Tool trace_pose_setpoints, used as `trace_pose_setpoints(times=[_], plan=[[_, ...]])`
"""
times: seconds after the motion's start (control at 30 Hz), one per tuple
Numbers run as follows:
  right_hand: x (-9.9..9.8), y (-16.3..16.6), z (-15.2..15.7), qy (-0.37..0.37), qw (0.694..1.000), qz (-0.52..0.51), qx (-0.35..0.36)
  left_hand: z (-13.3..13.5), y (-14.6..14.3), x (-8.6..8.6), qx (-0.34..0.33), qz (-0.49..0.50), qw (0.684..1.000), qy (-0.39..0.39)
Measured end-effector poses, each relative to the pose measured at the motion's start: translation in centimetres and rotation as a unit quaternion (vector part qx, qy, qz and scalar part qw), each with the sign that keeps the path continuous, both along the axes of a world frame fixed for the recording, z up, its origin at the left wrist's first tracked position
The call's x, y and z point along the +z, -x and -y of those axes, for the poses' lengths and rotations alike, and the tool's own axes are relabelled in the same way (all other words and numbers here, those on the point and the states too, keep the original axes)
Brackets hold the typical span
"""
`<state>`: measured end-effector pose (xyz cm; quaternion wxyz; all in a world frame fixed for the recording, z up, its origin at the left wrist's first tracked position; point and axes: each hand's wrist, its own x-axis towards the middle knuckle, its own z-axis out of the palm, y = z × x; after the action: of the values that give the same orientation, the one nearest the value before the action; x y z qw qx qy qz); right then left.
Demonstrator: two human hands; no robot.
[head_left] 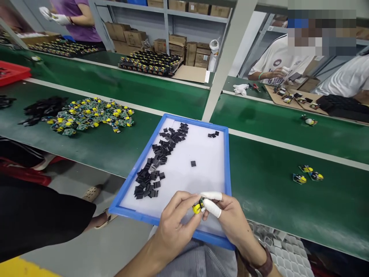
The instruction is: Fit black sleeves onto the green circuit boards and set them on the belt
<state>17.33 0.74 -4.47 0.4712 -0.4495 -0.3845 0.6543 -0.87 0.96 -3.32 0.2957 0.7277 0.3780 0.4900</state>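
Over the near end of a blue-rimmed tray [229, 165], both hands meet at a small circuit board with a yellow part [197, 208]. My left hand [180, 219] pinches it between thumb and fingers. My right hand [227, 211], with white finger cots on thumb and forefinger, grips the same board from the other side. Fingers hide much of the board. Small black plates [161, 154] lie heaped along the tray's left side. A single black plate [193, 164] sits mid-tray, and a few more black plates [213, 134] lie at the far right corner.
Left of the tray, a pile of boards with yellow parts [95, 113] and a heap of black pieces [44, 107] lie on the green bench [259, 154]. Three boards [308, 175] rest to the right. Co-workers stand across the conveyor; a metal post [227, 61] rises beyond the tray.
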Motion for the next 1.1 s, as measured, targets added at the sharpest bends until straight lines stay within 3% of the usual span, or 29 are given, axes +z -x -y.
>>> trace_pose_setpoints(times=[0.23,0.43,0.63,0.83,0.93,1.1], plan=[[1.7,-0.1,1.1,-0.113,0.989,0.089,0.028,0.3,-0.1,-0.3,0.022,-0.013,0.999,-0.029],[1.9,0.2,1.1,-0.134,0.985,0.101,0.032,0.2,-0.3,-0.5,0.027,0.003,0.997,-0.068],[2.5,0.6,0.8,-0.156,0.977,0.140,0.039,0.2,-0.2,-0.5,0.046,-0.011,0.997,-0.055],[1.6,1.3,0.8,-0.160,0.981,0.106,0.001,-0.1,-0.4,-0.2,0.106,-0.034,0.993,-0.031],[1.4,1.8,0.6,-0.174,0.979,0.099,-0.030,-0.4,-0.2,-0.2,0.110,-0.037,0.990,-0.075],[2.9,2.9,0.1,-0.216,0.965,0.127,-0.073,-1.0,0.6,-0.8,0.135,-0.049,0.980,-0.134]])
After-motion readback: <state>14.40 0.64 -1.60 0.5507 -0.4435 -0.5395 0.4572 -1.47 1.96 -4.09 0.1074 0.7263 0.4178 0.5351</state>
